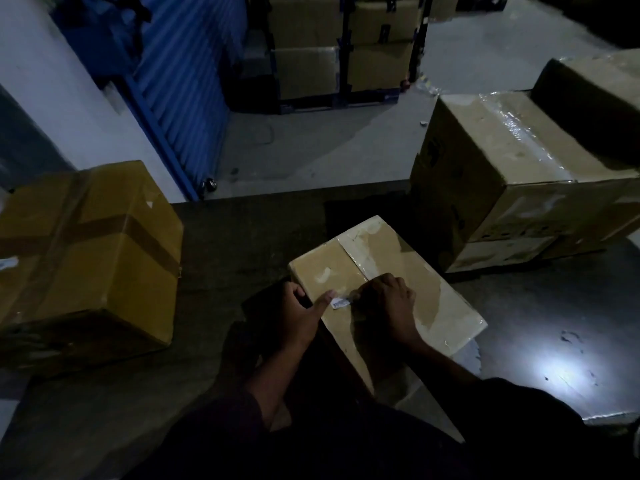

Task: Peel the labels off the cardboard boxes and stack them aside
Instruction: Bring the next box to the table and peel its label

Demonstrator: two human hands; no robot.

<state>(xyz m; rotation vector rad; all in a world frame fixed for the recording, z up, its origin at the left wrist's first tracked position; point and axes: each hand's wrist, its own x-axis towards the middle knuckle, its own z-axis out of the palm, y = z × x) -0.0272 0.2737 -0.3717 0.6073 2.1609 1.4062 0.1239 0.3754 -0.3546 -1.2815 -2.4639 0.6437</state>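
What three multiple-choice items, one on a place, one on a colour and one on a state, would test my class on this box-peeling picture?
1. Where is the small white label?
A. on the box under the hands
B. on the floor
C. on the shutter

2. What colour is the shutter at the back left?
A. red
B. blue
C. green

3. What state is the label in?
A. fully off and put aside
B. untouched
C. being worked at by both hands

Answers:
1 A: it lies on top of the middle box, between the two hands.
2 B: its ribbed slats show blue.
3 C: the left hand presses a thumb by it while the right hand has its fingers at its other end; how far it has lifted is unclear.
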